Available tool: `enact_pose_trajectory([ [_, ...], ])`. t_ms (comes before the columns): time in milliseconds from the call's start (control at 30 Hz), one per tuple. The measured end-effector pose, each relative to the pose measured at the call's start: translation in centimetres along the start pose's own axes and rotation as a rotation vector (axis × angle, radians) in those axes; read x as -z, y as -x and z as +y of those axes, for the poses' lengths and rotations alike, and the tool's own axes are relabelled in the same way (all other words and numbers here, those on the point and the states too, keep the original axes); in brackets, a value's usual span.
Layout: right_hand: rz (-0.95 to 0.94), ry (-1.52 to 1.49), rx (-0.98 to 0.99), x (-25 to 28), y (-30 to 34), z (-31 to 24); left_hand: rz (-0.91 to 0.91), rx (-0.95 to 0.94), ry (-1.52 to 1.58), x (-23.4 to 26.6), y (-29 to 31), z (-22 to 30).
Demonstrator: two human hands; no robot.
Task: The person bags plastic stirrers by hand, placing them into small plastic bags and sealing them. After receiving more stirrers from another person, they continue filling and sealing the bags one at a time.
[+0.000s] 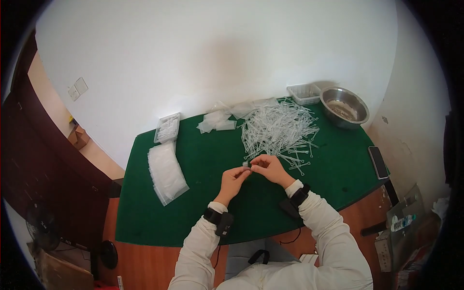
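Near the middle of the green table (212, 203), my left hand (234, 181) and my right hand (269, 169) meet fingertip to fingertip. Both are closed in a pinch. A small, pale, see-through bit (245, 164) shows at the fingertips, too small to name. Just beyond my right hand spreads a large pile of thin clear plastic sticks (275, 126), several with ring-shaped ends. To the left of my left hand lies a fanned stack of clear plastic bags (166, 171).
A white tray of pale pieces (168, 128) stands at the back left. More clear bags (215, 120) lie along the wall. At the back right are a clear plastic tub (304, 94) and a steel bowl (344, 107). A phone (378, 163) lies at the right edge.
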State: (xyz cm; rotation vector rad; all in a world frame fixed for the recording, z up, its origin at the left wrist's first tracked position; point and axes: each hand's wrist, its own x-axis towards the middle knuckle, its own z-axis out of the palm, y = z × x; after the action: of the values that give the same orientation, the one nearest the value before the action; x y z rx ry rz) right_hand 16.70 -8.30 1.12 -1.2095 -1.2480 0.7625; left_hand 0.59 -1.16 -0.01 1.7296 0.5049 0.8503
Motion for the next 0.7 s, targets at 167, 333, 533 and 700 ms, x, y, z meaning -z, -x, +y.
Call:
enact_pose_trajectory([
  [167, 0.009, 0.145, 0.155, -1.2, 0.2, -0.4, -0.024, -0.007, -0.135, -0.1, 0.1, 0.0],
  [333, 0.022, 0.126, 0.154, -1.8, 0.1, 0.0, -0.022, -0.037, -0.104, 0.1, 0.3, 0.2],
  [533, -0.150, 0.233, 0.052, -1.6, -2.1, -1.3, -0.013, 0.052, 0.052, 0.9, 0.0, -0.9],
  [700, -0.346, 0.195, -0.023, 0.3, -9.5, -2.8, 0.115, 0.103, 0.292, 1.3, -0.3, -1.4],
])
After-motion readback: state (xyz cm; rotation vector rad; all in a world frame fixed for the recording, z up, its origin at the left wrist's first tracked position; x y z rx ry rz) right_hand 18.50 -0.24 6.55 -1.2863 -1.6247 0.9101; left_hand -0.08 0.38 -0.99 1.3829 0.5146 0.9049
